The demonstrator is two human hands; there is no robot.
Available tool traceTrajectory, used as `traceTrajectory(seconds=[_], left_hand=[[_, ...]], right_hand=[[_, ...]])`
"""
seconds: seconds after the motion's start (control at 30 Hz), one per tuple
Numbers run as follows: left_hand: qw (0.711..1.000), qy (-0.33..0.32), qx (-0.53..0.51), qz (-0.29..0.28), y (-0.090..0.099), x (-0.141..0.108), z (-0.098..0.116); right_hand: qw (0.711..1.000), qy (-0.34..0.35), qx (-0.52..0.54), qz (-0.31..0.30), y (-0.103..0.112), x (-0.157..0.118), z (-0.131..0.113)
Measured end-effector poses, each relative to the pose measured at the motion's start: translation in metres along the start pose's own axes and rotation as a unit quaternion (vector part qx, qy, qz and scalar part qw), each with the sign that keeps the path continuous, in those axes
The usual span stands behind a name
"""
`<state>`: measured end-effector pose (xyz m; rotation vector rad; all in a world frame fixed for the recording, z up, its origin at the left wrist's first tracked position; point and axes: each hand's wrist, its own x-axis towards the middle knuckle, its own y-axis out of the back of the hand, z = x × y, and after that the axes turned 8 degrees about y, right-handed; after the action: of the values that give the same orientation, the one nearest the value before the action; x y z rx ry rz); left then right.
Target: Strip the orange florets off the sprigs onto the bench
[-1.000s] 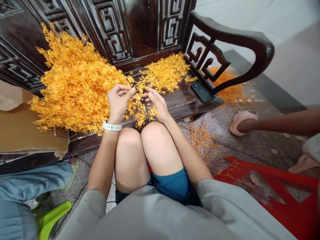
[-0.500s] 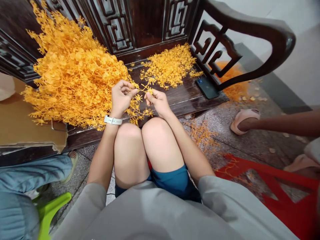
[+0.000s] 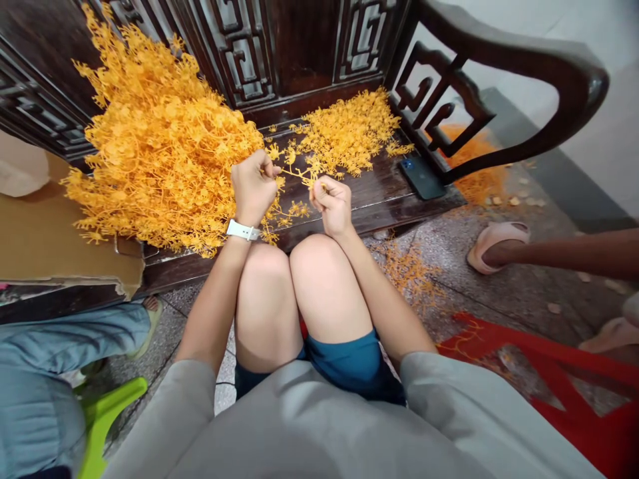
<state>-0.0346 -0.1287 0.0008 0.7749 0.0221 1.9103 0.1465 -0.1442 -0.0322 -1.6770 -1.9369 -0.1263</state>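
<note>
Between my two hands stretches a thin, branching yellow plastic sprig (image 3: 298,174). My left hand (image 3: 254,186) is closed, pinching its left end with the knuckles turned up. The fingertips of my right hand (image 3: 332,203) are closed on its right end, where a small claw-shaped piece shows. Left of my hands rises a big heap of yellow-orange branched sprigs (image 3: 164,146). Beyond my right hand lies a lower pile of small loose yellow claw-shaped pieces (image 3: 349,130). A few sprigs (image 3: 292,213) lie on the bench just below the held one.
The dark carved wooden bench (image 3: 394,206) has a curved armrest (image 3: 574,80) at right. On the seat lies a phone (image 3: 423,178). Cardboard (image 3: 60,233) stands at left. Bare orange stems (image 3: 409,273) litter the floor. Red (image 3: 529,352) and green stools (image 3: 107,412) and two people's legs are nearby.
My left hand has rolled over, knuckles up. My right hand has drawn slightly away to the right, the sprig now stretched between them. The whole view has shifted a little.
</note>
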Motion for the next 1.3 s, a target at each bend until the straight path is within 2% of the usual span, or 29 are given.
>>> traceTrajectory(seconds=[0.2,0.33,0.43,0.53,0.57,0.67,0.77,0.8,0.83,0.87,0.9,0.93,0.97,1.0,1.07,1.1,1.2,1.3], left_hand=[[1.0,-0.006,0.018,-0.003,-0.004,0.005,-0.002],[1.0,-0.011,0.026,-0.014,-0.009,0.012,0.0],[0.998,-0.03,0.06,0.004,-0.009,0.022,-0.009],[0.991,-0.011,0.118,0.06,-0.005,0.028,-0.029],[0.99,0.007,0.13,0.061,-0.005,0.028,-0.036],[0.993,0.021,0.116,0.019,-0.007,0.022,-0.048],[0.996,0.005,0.085,0.017,-0.011,0.016,-0.048],[0.997,0.004,0.078,0.014,-0.012,0.015,-0.047],[0.997,0.007,0.071,0.007,-0.013,0.014,-0.046],[0.998,0.012,0.065,-0.001,-0.013,0.014,-0.045],[0.998,0.019,0.06,-0.006,-0.013,0.014,-0.044],[0.998,0.025,0.055,-0.006,-0.013,0.013,-0.043],[0.998,0.028,0.047,-0.004,-0.013,0.013,-0.041],[0.999,0.028,0.036,0.001,-0.013,0.013,-0.04],[1.0,0.024,0.002,0.011,-0.013,0.012,-0.036],[1.0,0.023,-0.018,0.009,-0.013,0.011,-0.035],[0.997,0.021,-0.065,-0.03,-0.015,0.008,-0.031],[0.993,0.016,-0.087,-0.078,-0.016,0.003,-0.03]], right_hand=[[0.998,-0.024,-0.036,-0.034,0.001,-0.002,-0.007],[0.994,-0.029,-0.033,-0.1,0.001,0.0,-0.011],[0.988,-0.021,-0.013,-0.155,0.003,-0.001,-0.019],[0.971,-0.026,-0.012,-0.236,0.007,-0.006,-0.03],[0.966,-0.035,-0.004,-0.257,0.008,-0.008,-0.033],[0.945,-0.08,0.056,-0.313,0.009,-0.009,-0.038],[0.898,-0.131,0.102,-0.407,0.007,-0.003,-0.033],[0.899,-0.145,0.115,-0.396,0.007,-0.001,-0.029],[0.915,-0.161,0.135,-0.343,0.007,0.001,-0.024],[0.937,-0.177,0.16,-0.253,0.008,0.003,-0.018],[0.953,-0.197,0.184,-0.137,0.01,0.005,-0.013],[0.953,-0.224,0.203,-0.022,0.012,0.006,-0.008],[0.939,-0.258,0.215,0.067,0.014,0.007,-0.003],[0.921,-0.298,0.22,0.117,0.017,0.007,0.001],[0.9,-0.351,0.214,0.143,0.021,0.006,0.005],[0.902,-0.352,0.204,0.145,0.022,0.005,0.006],[0.926,-0.297,0.167,0.163,0.022,0.002,0.006],[0.945,-0.263,0.134,0.138,0.02,0.0,0.008]])
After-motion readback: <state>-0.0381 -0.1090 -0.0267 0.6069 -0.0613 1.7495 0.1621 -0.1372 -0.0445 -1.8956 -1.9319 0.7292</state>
